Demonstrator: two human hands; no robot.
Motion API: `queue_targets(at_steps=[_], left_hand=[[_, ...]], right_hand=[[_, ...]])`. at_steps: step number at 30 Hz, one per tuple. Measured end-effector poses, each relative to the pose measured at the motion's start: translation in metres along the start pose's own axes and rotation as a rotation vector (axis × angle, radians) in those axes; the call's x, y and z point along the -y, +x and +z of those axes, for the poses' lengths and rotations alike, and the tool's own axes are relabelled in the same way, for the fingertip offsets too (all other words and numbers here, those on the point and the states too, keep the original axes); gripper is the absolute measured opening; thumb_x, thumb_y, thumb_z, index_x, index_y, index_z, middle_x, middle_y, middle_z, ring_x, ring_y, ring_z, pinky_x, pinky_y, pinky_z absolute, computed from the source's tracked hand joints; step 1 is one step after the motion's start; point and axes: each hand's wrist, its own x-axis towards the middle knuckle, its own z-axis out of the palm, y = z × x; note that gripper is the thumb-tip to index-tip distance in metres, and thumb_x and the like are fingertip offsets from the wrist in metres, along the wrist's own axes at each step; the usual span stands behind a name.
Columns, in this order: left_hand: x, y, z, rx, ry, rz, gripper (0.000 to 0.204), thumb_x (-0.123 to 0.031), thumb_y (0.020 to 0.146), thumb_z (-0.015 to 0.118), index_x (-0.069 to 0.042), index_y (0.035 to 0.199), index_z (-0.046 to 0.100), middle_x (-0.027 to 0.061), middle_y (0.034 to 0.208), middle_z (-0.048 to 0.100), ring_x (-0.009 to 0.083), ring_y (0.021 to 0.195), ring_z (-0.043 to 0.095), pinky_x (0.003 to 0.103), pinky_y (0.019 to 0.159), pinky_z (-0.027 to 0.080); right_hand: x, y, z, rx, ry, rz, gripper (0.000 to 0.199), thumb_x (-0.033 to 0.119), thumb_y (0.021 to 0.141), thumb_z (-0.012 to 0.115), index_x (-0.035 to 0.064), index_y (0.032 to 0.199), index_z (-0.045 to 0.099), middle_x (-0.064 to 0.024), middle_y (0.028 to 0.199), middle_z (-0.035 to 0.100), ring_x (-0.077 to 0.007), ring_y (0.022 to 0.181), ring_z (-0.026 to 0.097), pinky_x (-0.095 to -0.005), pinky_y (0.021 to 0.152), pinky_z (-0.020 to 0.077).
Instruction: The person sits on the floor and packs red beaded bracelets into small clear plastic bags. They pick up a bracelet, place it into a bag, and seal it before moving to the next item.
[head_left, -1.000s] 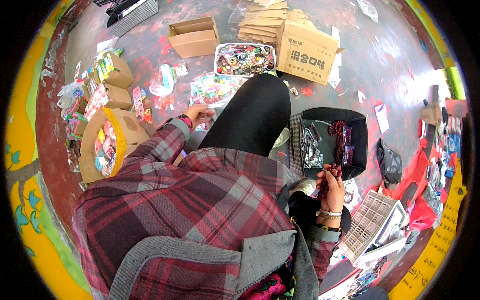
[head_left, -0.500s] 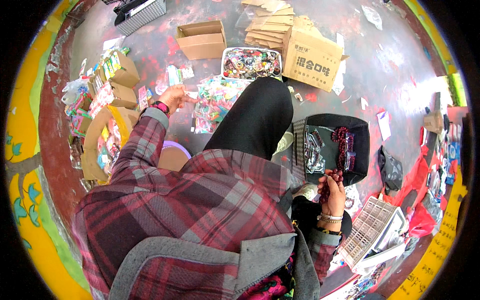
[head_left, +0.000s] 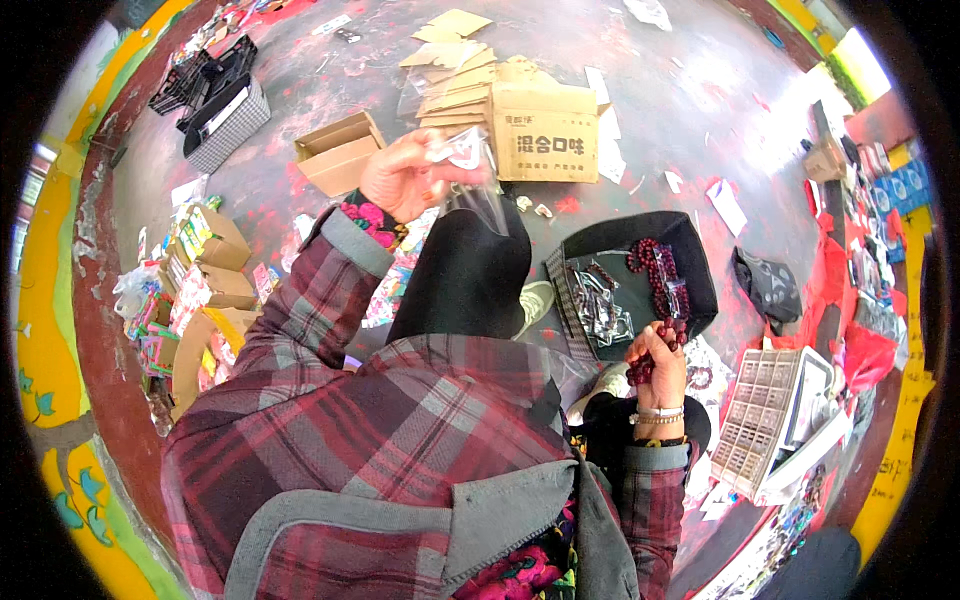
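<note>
Raised near my bent knee, my left hand (head_left: pixel 400 180) pinches a clear plastic bag (head_left: pixel 487 208) by its white top. The bag hangs down over the black trouser leg, and I cannot make out anything inside it. My right hand (head_left: pixel 662 378) is closed round a string of dark red beads (head_left: pixel 638 374), partly hidden by the fingers, at the near right corner of a black fabric basket (head_left: pixel 695 240). In that basket lie several small clear packets (head_left: pixel 603 312) on the left and more dark red beads (head_left: pixel 653 262) on the right.
An upright cardboard box (head_left: pixel 545 150) stands ahead beside stacked flat cardboard (head_left: pixel 460 85). An open carton (head_left: pixel 340 150) is further left. A beige plastic crate (head_left: pixel 760 405) sits at my right. Cartons of packaged goods (head_left: pixel 215 245) line the left side.
My left hand has moved right and up to above my knee, where the clear bag now shows plainly. My right hand keeps the beads by the basket. The view has shifted.
</note>
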Motion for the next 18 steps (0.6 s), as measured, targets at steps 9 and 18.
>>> queue_targets(at_steps=[9,18], left_hand=[[0.072,0.038,0.095,0.315,-0.083,-0.336,0.010,-0.010,0.078,0.048,0.000,0.080,0.051,0.0283,0.103,0.056,0.0452,0.096,0.056,0.022,0.045,0.044],[0.047,0.040,0.032,0.292,0.476,-0.464,0.013,-0.015,0.084,0.056,-0.002,0.083,0.054,0.0200,0.103,0.060,0.0234,0.093,0.062,0.022,0.056,0.047]], right_hand=[[0.010,0.003,0.021,0.330,0.288,0.062,0.067,0.041,0.083,0.056,-0.0015,0.130,0.034,-0.0227,0.131,0.038,-0.0294,0.119,0.042,-0.0198,0.063,0.0469],[0.017,-0.009,0.008,0.094,0.278,0.020,0.034,0.004,0.078,0.058,0.0065,0.110,0.047,0.0001,0.072,0.047,-0.0095,0.057,0.041,-0.0211,0.048,0.0355]])
